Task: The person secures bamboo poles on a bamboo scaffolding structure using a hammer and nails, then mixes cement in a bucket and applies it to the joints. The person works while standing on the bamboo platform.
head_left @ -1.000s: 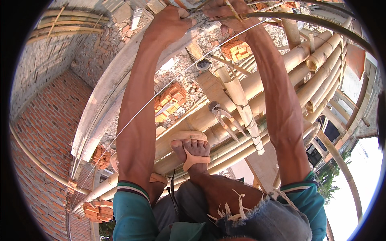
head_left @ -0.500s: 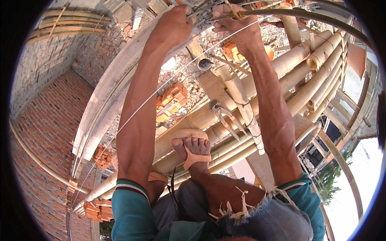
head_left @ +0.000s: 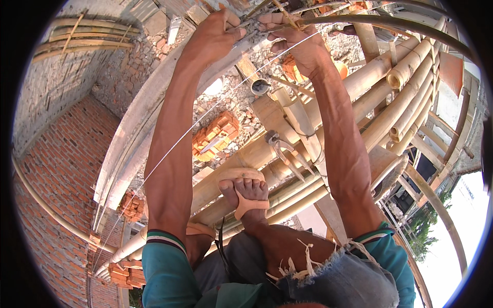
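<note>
Both my arms stretch to the top of the view, over the end of a long grey concrete beam. My left hand is closed, thumb pressed toward the curled fingers, beside thin grey rods at the beam's end; what it grips is too small to make out. Just to the right, my right hand has its fingers bent around something I cannot make out, and a thin tan strip crosses at its knuckles. Metal pincers with spread handles lie on the bamboo poles, between my forearms and apart from both hands.
My sandalled foot stands on bamboo poles. A taut white string runs diagonally across my left forearm. Below are stacked orange bricks and rubble. Bundled bamboo lies at right; a brick wall rises at left.
Both hands have shifted slightly left and a little lower in the view. The right fingers look slightly more spread. The pincers stay on the bamboo.
</note>
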A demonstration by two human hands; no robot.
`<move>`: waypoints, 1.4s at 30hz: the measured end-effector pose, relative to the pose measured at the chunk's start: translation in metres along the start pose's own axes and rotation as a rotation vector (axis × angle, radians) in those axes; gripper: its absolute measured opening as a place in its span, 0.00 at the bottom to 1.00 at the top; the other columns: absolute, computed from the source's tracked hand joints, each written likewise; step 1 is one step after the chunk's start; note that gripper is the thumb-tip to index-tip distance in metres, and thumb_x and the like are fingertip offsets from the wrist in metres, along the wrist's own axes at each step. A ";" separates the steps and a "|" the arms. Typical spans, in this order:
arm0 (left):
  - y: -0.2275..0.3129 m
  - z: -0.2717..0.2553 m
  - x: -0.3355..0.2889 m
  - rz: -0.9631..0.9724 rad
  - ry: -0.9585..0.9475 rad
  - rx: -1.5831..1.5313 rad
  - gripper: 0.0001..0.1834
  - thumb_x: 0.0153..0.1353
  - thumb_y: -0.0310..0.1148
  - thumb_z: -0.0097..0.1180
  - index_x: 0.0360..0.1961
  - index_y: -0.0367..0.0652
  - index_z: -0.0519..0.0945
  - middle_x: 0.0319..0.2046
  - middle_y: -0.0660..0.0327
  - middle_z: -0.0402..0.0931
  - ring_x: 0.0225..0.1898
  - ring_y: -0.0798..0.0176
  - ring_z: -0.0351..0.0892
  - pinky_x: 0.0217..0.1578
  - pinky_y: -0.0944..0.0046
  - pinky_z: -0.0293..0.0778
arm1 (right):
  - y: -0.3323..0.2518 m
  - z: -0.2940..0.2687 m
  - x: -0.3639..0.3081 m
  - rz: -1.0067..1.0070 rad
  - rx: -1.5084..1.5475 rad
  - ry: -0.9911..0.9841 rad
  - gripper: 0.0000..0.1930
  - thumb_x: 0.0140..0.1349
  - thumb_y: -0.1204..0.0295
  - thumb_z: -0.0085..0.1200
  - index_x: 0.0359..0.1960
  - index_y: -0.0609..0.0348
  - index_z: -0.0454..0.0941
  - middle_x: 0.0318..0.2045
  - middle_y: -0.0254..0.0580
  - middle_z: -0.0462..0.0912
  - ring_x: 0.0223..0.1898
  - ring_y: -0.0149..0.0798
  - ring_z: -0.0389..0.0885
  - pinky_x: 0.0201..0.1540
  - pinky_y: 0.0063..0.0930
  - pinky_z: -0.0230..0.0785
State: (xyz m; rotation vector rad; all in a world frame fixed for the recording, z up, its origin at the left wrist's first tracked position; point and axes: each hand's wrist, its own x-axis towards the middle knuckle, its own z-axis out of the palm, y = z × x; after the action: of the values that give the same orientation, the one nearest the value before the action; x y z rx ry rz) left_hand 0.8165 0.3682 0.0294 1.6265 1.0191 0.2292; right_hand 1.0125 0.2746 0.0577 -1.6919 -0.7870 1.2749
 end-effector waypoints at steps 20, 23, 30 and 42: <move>-0.009 0.003 0.004 0.072 -0.014 -0.001 0.12 0.72 0.34 0.61 0.48 0.36 0.80 0.38 0.60 0.81 0.42 0.64 0.78 0.46 0.60 0.73 | 0.012 0.015 -0.021 0.111 0.023 0.219 0.12 0.63 0.79 0.61 0.48 0.65 0.86 0.37 0.39 0.87 0.33 0.31 0.80 0.37 0.25 0.76; -0.009 0.000 0.003 0.089 -0.017 -0.029 0.12 0.72 0.35 0.61 0.47 0.37 0.80 0.38 0.60 0.81 0.40 0.65 0.77 0.44 0.61 0.73 | 0.011 0.013 -0.022 0.004 -0.126 0.157 0.13 0.63 0.79 0.61 0.48 0.61 0.87 0.38 0.37 0.87 0.34 0.29 0.80 0.38 0.25 0.74; -0.007 -0.003 0.002 0.042 -0.063 -0.058 0.14 0.71 0.39 0.62 0.46 0.38 0.82 0.33 0.63 0.78 0.31 0.68 0.71 0.36 0.64 0.72 | 0.002 0.036 -0.034 -0.334 -0.538 0.360 0.07 0.67 0.73 0.59 0.42 0.60 0.86 0.32 0.41 0.86 0.29 0.30 0.80 0.32 0.28 0.72; -0.004 -0.010 0.005 0.062 -0.065 0.005 0.15 0.71 0.38 0.62 0.49 0.38 0.84 0.35 0.64 0.81 0.34 0.68 0.76 0.38 0.64 0.73 | -0.025 0.086 -0.058 -0.185 -1.183 0.293 0.20 0.71 0.66 0.51 0.60 0.65 0.71 0.20 0.61 0.83 0.24 0.63 0.86 0.26 0.56 0.76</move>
State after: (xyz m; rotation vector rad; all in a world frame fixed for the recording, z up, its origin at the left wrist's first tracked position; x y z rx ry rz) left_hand 0.8113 0.3792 0.0279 1.6608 0.9214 0.2145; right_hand 0.9135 0.2578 0.0950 -2.5187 -1.6352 0.3378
